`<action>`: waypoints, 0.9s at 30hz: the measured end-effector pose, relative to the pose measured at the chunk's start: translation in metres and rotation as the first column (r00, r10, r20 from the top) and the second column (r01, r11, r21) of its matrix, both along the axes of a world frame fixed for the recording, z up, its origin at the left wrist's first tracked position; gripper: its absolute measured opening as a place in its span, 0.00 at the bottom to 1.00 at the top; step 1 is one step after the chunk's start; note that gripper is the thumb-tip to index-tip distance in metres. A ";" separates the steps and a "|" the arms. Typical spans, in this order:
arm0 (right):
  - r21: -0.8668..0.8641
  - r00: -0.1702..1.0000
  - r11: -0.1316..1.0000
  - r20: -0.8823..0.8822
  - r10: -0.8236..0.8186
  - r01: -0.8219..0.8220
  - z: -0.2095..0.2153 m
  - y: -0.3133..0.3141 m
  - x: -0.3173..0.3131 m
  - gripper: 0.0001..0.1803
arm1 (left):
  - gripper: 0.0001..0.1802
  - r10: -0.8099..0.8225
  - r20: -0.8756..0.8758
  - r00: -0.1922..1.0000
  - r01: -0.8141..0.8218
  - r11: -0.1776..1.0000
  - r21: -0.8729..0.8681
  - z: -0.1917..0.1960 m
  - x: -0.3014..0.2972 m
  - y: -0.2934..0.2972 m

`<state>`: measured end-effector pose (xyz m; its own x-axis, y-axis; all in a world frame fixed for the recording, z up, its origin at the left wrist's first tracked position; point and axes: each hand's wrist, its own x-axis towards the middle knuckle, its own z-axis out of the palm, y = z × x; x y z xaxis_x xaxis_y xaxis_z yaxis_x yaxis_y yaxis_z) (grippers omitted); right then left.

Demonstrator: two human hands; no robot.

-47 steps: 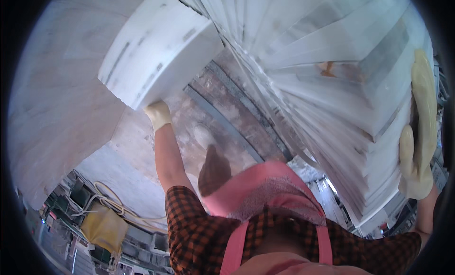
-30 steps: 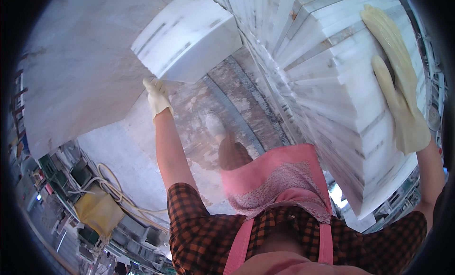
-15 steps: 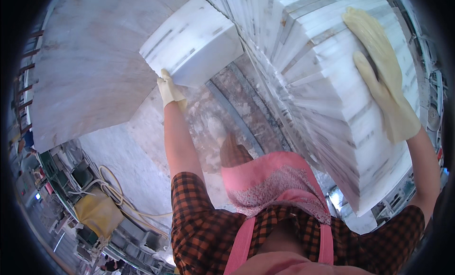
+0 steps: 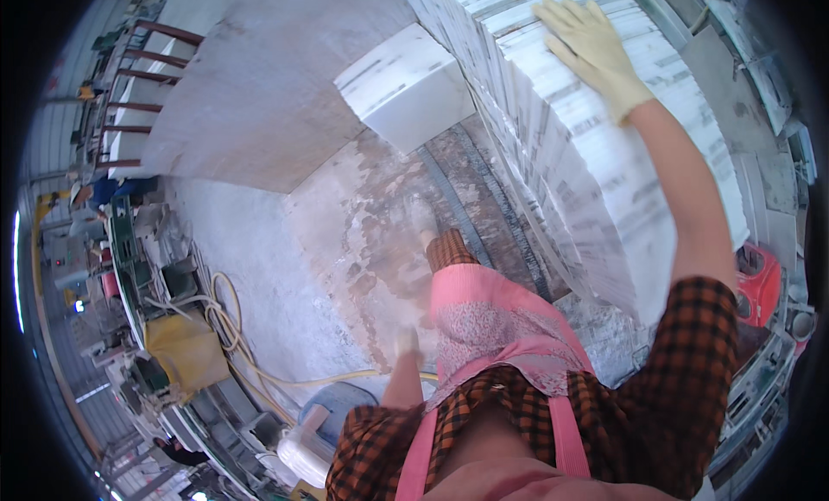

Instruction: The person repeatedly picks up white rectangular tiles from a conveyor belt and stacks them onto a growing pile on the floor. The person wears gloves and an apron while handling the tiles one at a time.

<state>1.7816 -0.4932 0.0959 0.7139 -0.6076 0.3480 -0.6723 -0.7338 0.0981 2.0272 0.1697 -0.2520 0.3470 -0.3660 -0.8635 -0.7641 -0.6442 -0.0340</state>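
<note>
Since half a second ago: left arm has dropped off the white block and now hangs low by the apron, while the right glove has slid further up the stack.
Right hand [image 4: 594,52]: in a pale yellow rubber glove, laid palm-flat on the top face of the marble slab stack [image 4: 596,169], fingers spread wide, gripping nothing. The flat press looks like steadying or feeling the slabs' surface, not lifting.
Left hand [image 4: 406,341]: blurred with motion, down near the floor side of the pink apron [image 4: 492,328]. Cannot tell whether its fingers are spread or curled; it touches nothing I can make out.
Slab stack: thin white, grey-veined slabs standing on edge, packed face to face and leaning together, so that each bears on the next; it fills the upper right.
White stone block [image 4: 406,87]: sits just beside the stack's left edge, at the foot of a large pinkish slab [image 4: 268,95], now free of either hand.
Floor [image 4: 363,242]: wet, stained concrete with a dark rail strip [image 4: 471,216] running along the stack's base.
Left surroundings: coiled yellow hose [image 4: 233,328], a yellow machine housing [image 4: 186,350] and a rusty red rack [image 4: 147,78], all well apart from both hands.
</note>
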 end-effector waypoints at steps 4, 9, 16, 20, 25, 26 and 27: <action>-0.208 0.994 0.978 -0.101 -0.047 0.025 0.022 0.044 0.007 0.23 | 0.27 0.106 -0.131 0.986 -0.139 0.951 -0.278 0.043 -0.070 0.204; -0.031 0.936 0.975 0.276 0.219 -0.219 0.038 0.166 -0.053 0.23 | 0.30 0.258 0.216 0.942 -0.193 0.939 -0.284 0.099 -0.043 0.214; 0.355 0.509 0.911 0.756 -0.412 0.211 0.067 0.323 -0.250 0.18 | 0.25 0.693 -0.504 0.516 -0.682 -0.023 -0.731 0.164 -0.014 -0.009; 0.543 0.130 0.750 0.771 -0.623 0.378 -0.023 0.432 -0.374 0.23 | 0.20 0.590 -0.507 0.628 -0.552 -0.121 -0.825 0.177 -0.032 -0.048; 0.672 0.253 0.166 -0.034 -0.967 0.722 -0.218 0.591 -0.490 0.21 | 0.21 0.654 -0.496 0.572 -0.641 -0.021 -0.767 0.136 -0.059 0.001; 0.657 0.407 0.173 -0.221 -0.886 0.734 -0.247 0.633 -0.506 0.20 | 0.21 0.677 -0.478 0.559 -0.669 0.028 -0.743 0.124 -0.061 0.021; 0.633 0.593 0.290 -0.337 -0.731 0.718 -0.270 0.671 -0.521 0.20 | 0.20 0.737 -0.516 0.438 -0.748 -0.020 -0.663 0.113 -0.065 0.040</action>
